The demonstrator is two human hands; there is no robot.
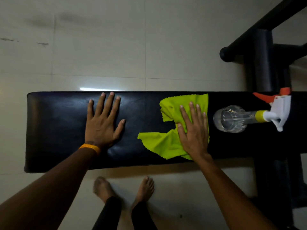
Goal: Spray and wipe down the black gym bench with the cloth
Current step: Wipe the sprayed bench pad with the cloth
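Observation:
The black gym bench runs left to right across the middle of the view. My left hand lies flat on its pad with fingers spread and holds nothing. My right hand presses flat on a lime-green cloth spread on the pad to the right of centre. A clear spray bottle with a white head and red trigger lies on its side on the bench, just right of the cloth.
A black metal frame with an upright post rises at the bench's right end. Pale floor tiles surround the bench. My bare feet stand on the floor just below the bench's near edge.

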